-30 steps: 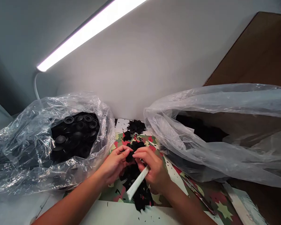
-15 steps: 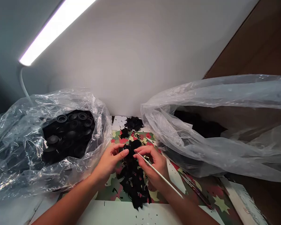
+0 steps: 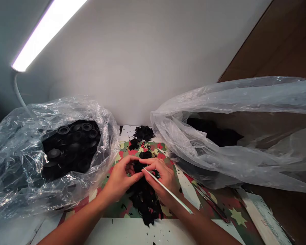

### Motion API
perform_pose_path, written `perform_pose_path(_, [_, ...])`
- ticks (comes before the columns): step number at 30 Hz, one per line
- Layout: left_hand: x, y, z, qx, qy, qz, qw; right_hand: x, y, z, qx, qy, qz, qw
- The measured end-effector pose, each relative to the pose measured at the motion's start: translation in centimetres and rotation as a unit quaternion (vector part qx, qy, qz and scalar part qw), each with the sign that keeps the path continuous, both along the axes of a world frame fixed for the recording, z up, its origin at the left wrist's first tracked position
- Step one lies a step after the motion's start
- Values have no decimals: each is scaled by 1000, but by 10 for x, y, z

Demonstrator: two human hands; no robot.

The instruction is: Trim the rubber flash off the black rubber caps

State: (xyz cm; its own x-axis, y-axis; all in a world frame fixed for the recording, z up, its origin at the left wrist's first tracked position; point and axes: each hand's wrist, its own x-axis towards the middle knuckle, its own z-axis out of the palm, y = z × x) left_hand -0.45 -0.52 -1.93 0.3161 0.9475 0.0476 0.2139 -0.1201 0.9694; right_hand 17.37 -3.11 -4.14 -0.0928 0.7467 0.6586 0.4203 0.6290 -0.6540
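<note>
Between the fingers and thumb of my left hand (image 3: pixel 124 175) is a small black ribbed part (image 3: pixel 137 166), like a rubber bellows, its ribs facing me. My right hand (image 3: pixel 162 175) is closed round a thin pale stick (image 3: pixel 169 193), gripped like a pencil. The stick's tip meets the part's right side, and the right fingertips touch the part too. Below both hands lies a heap of black scraps (image 3: pixel 146 204). Just behind the hands sits another dark piece (image 3: pixel 145 154), partly hidden.
A clear plastic bag (image 3: pixel 109 136) of black ribbed parts stands at left. Another plastic bag (image 3: pixel 226 163) with dark contents lies open at right. Scissors (image 3: pixel 214 206) rest on the patterned sheet (image 3: pixel 238 217). More black scraps (image 3: pixel 144 133) lie near the wall, under a lamp (image 3: pixel 48 34).
My hands have come closer together around the ribbed part, which now shows its ribbed side more plainly. The right fingertips have moved onto it. The whole view has shifted slightly.
</note>
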Motion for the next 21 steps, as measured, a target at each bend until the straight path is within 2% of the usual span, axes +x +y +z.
perform_pose_path(4, [-1, -1, -2, 83, 44, 46, 995, -6, -1, -1, 82, -47, 7, 996])
perform_pose_path(7, [0, -2, 1, 84, 33, 56, 994, -8, 0, -4, 87, -71, -16, 994])
perform_pose_path(10, [2, -3, 6, 25, -26, 40, 999, 3, 13, -9, 29, -77, -85, 993])
perform_pose_path(12, [1, -2, 10, -32, -81, 20, 996, 18, 25, -12, -47, -80, -141, 986])
perform_pose_path(14, [-1, 1, 13, -70, -131, 16, 989, 35, 37, -15, -71, -82, -150, 983])
perform_pose_path(17, [-6, 9, 14, -93, -193, 46, 976, 51, 46, -15, -88, -85, -143, 982])
perform_pose_path(21, [-11, 13, 13, -128, -209, 37, 969, 48, 41, -7, -91, -92, -99, 987])
